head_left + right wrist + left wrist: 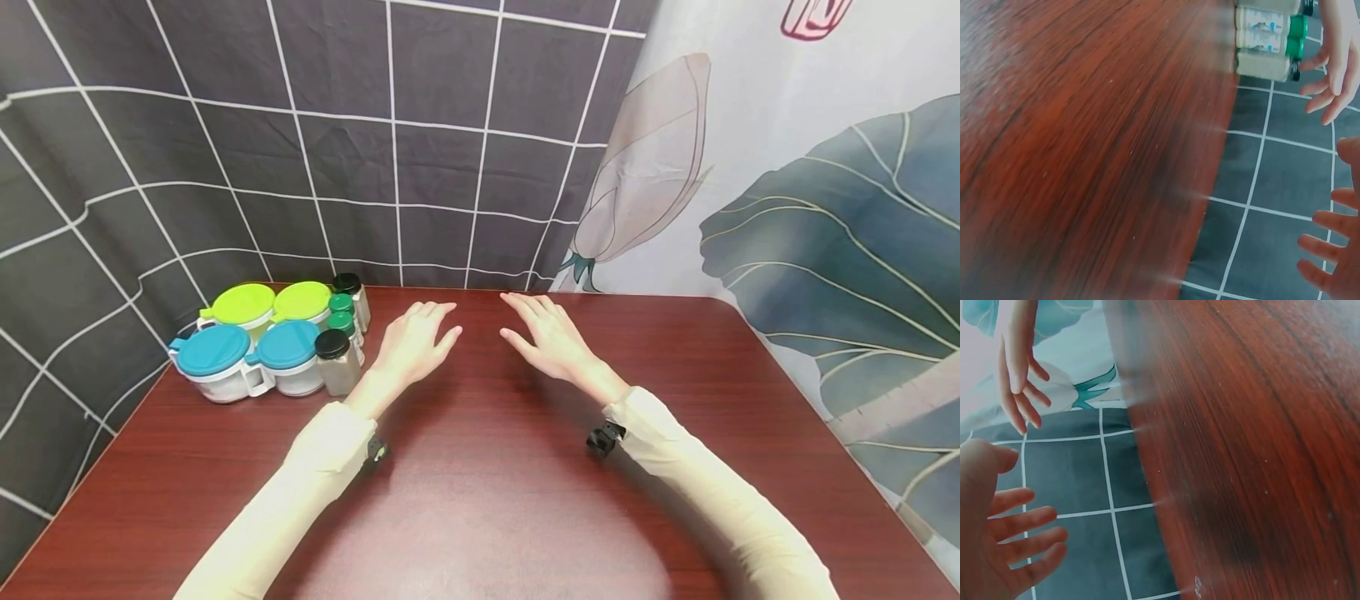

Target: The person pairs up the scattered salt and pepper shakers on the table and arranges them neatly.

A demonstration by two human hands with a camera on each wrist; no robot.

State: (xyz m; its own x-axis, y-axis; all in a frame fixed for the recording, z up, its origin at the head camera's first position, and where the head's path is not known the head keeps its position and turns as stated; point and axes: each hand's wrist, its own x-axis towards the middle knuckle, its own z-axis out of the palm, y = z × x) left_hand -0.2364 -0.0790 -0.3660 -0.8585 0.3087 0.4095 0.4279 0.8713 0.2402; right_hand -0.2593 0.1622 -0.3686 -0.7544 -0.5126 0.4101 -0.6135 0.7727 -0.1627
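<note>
Both hands hover over the dark red wooden table (480,467), palms roughly facing each other with a gap between them. My left hand (411,346) has its fingers extended and holds nothing; it is nearest to the group of jars at the left. Opposite it, my right hand (551,340) also has its fingers spread out, with nothing in its grasp. In the left wrist view, the left hand (1004,531) shows loosely spread fingers. The right wrist view shows the right hand (1338,231) in a similar pose.
At the back left stand two blue-lidded seasoning pots (213,350), two green-lidded pots (243,304), black-capped shakers (339,367) and green-capped bottles (341,323). A dark grid-patterned cloth (442,167) hangs behind the table, and a flower-printed curtain (660,183) hangs on the right.
</note>
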